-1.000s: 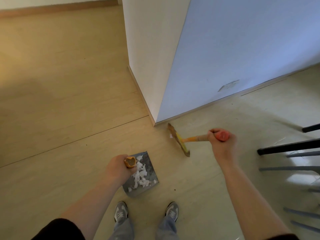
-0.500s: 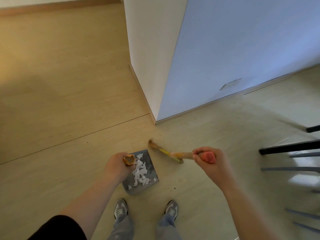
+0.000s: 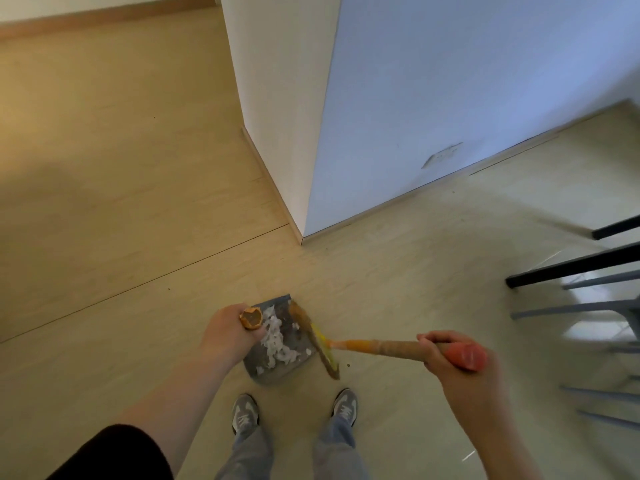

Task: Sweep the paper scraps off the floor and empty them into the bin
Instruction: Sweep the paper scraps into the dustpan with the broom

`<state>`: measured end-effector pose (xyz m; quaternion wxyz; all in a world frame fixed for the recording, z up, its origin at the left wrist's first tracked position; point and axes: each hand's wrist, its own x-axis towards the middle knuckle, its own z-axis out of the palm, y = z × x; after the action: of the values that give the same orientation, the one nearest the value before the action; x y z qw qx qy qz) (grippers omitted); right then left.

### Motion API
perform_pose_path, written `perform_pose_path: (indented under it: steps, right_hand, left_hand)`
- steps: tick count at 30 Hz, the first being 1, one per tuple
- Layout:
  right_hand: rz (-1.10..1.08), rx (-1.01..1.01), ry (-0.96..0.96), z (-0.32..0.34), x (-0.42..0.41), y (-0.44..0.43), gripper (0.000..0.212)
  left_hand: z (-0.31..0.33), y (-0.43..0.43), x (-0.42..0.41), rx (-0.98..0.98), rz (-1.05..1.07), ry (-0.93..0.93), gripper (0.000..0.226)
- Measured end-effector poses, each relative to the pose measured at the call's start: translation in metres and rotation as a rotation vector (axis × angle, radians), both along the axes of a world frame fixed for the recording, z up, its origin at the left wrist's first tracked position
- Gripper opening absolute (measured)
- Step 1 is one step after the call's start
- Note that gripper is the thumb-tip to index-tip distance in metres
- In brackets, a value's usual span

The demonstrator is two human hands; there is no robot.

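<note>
Pins the dustpan point(image 3: 273, 374), paper scraps point(image 3: 275, 341) heaped inside, to the floor point(image 3: 398, 278) with the left hand point(image 3: 225, 336) wrapped round its handle, and clasps the broom point(image 3: 381, 348) in the right hand point(image 3: 453, 362), fingers point(image 3: 433, 342) curled round the shaft, bristles at the pan's edge, likely to nudge strays in.

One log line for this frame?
left hand: grips dustpan handle | right hand: grips broom | broom head: at dustpan edge | paper scraps: in dustpan | bin: not in view
</note>
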<state>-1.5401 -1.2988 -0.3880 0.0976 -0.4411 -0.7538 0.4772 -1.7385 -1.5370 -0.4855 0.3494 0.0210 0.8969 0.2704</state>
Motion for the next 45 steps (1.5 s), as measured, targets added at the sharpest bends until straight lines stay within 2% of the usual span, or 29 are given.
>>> perform_pose_path:
  steps: [10,14,17,25,31,38,45]
  right_hand:
    - [0.082,-0.010,-0.019,0.024,-0.006,-0.007,0.014]
    - [0.120,-0.032,-0.081,0.022,-0.002,-0.020,0.023]
    - [0.167,-0.034,-0.086,0.023,0.001,-0.034,0.017]
    - [0.134,-0.034,-0.142,0.026,0.009,-0.035,0.019]
    - [0.080,0.026,-0.079,0.032,0.012,-0.037,0.018]
    - [-0.024,0.064,-0.095,0.035,0.025,-0.028,0.020]
    - [-0.024,0.078,-0.104,0.050,0.031,-0.025,0.019]
  left_hand:
    - [0.001,-0.012,0.005,0.027,0.012,0.002,0.028]
    - [0.002,-0.013,0.004,0.029,-0.012,0.010,0.030]
    - [0.003,-0.017,0.005,0.038,0.016,0.003,0.031]
    - [0.002,-0.021,0.008,0.048,0.002,-0.010,0.032]
    - [0.002,-0.027,0.007,0.054,0.007,-0.014,0.028]
    - [0.001,-0.030,0.010,0.068,-0.013,-0.002,0.031]
    - [0.013,-0.028,0.022,0.086,-0.056,0.042,0.029]
